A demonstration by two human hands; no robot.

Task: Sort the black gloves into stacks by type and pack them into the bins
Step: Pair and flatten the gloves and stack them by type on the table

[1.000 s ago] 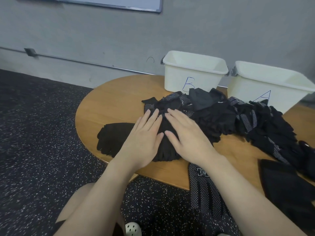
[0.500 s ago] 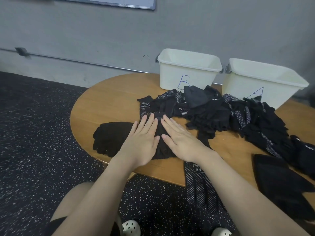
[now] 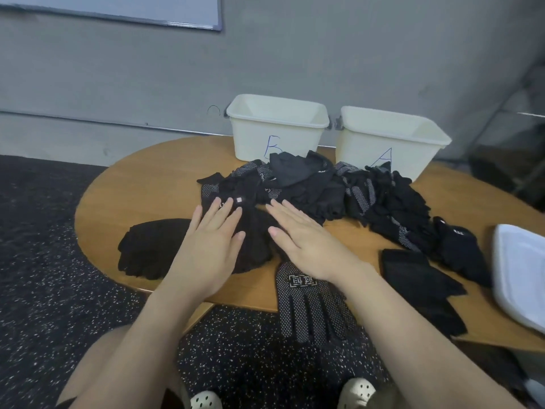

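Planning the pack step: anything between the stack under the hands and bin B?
Yes. The unsorted glove pile lies between the pressed glove stack under both hands and bin B, against the bin's front. From above, the bin's open top looks unobstructed.

Both flat hands, the left hand (image 3: pixel 211 246) and right hand (image 3: pixel 305 240), have parted slightly on the glove stack (image 3: pixel 256 240), seemingly smoothing it.
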